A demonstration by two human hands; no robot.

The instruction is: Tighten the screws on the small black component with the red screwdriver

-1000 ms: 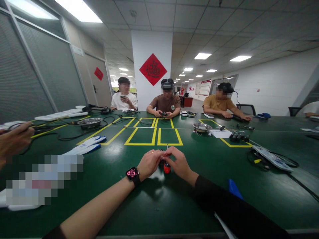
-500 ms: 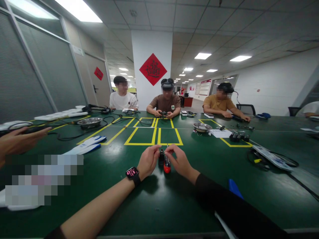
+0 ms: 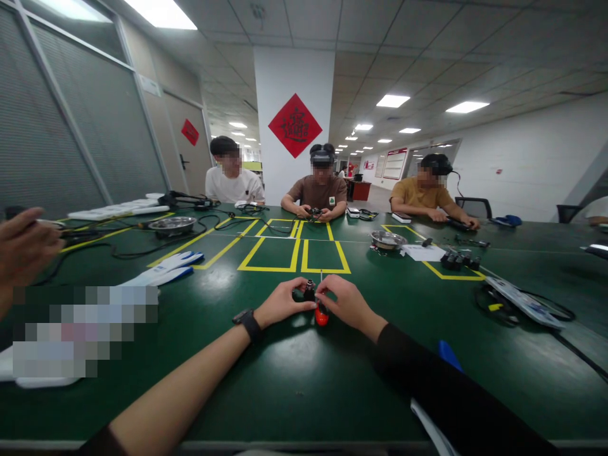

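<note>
My left hand (image 3: 280, 303) has its thumb and fingers closed around a small black cylindrical part (image 3: 310, 292) with a metal top, upright in front of me. Right beside it, the fingertips of my right hand (image 3: 346, 300) are pinched together; what is between them is too small to make out. A screwdriver (image 3: 322, 316) with a red handle end lies under the right fingertips, its thin tip showing beyond them. My right hand covers its middle. Both hands are just above the green table (image 3: 294, 386), fingertips nearly meeting.
Gloves (image 3: 171, 269) lie at left, near another person's hand (image 3: 28, 253). Metal bowls (image 3: 387, 240) stand farther back on both sides. Several black parts (image 3: 458, 259), a power strip (image 3: 522, 304) with cables, and a blue object (image 3: 449, 356) are at right. Three people sit across the table.
My left hand has turned and spread its thumb around the black part, which now sits slightly higher. My right fingers have come closer to it. The other person's hand at left has shifted.
</note>
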